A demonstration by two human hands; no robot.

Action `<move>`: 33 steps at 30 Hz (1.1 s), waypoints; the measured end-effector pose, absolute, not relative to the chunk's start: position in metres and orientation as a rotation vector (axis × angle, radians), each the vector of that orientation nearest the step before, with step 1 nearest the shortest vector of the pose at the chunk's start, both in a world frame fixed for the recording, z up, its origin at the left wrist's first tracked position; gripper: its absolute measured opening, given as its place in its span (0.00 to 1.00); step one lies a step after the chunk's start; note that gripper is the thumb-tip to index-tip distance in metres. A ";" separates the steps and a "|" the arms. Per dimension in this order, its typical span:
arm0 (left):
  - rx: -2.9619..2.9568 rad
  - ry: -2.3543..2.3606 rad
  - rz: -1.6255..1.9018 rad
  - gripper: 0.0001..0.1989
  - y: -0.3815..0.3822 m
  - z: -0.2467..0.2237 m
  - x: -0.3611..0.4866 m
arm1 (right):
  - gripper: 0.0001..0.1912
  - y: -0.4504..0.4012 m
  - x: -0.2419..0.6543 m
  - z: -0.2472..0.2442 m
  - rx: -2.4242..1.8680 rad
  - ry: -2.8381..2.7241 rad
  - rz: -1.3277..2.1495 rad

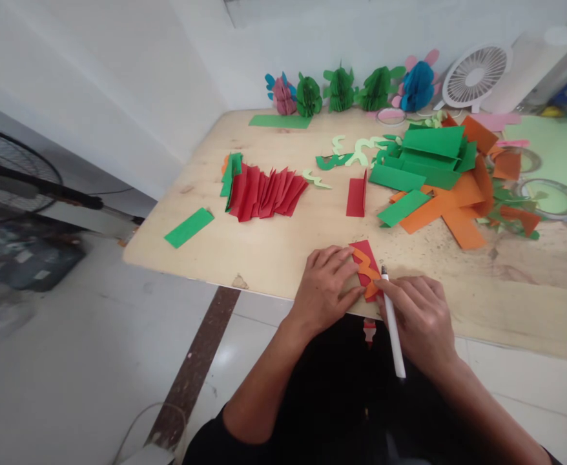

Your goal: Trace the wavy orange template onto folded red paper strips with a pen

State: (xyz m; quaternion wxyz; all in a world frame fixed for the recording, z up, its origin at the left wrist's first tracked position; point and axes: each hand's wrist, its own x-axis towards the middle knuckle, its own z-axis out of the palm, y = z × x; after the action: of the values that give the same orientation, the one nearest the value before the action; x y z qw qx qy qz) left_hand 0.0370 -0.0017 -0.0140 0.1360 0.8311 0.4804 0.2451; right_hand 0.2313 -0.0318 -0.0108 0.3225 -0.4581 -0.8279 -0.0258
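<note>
Near the table's front edge lies a red paper piece (pixel 369 248) with a wavy-edged orange paper cutout (pixel 363 263) on top. My left hand (pixel 326 284) bears on the left side of the two papers, its fingertips and thumb holding the cutout against the red sheet. At their right edge, my right hand (pixel 422 316) has its fingers bent, with the index fingertip at the cutout. A white pen (pixel 394 329) with a dark tip sits in that hand, the tip pointing away from me. The right thumb is mostly hidden.
Beyond my hands stand a folded red paper (pixel 356 197) and a row of folded red papers (pixel 267 192). Green strips (pixel 431 142) and orange strips (pixel 462 200) pile up at the right. Honeycomb paper figures (pixel 339 89) and a white fan (pixel 476 76) line the wall.
</note>
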 end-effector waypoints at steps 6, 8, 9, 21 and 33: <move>2.418 1.397 0.698 0.12 -0.002 -0.014 0.037 | 0.14 -0.032 0.232 -0.011 -1.199 -2.172 -0.051; 2.418 1.397 0.702 0.12 -0.002 -0.014 0.037 | 0.14 -0.032 0.232 -0.011 -1.199 -2.172 -0.055; 2.419 1.397 0.704 0.12 -0.002 -0.014 0.037 | 0.14 -0.032 0.231 -0.011 -1.199 -2.173 -0.059; 2.417 1.390 0.704 0.12 -0.002 -0.013 0.037 | 0.12 -0.031 0.233 -0.011 -1.210 -2.179 -0.015; 2.412 1.394 0.692 0.13 -0.003 -0.010 0.038 | 0.11 -0.032 0.232 -0.011 -1.236 -2.188 -0.022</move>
State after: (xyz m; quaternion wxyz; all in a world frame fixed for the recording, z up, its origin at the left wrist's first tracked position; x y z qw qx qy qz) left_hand 0.0376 -0.0026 -0.0096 0.1351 0.8325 0.4813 0.2389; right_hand 0.2318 -0.0318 -0.0107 0.3092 -0.4678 -0.8279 -0.0083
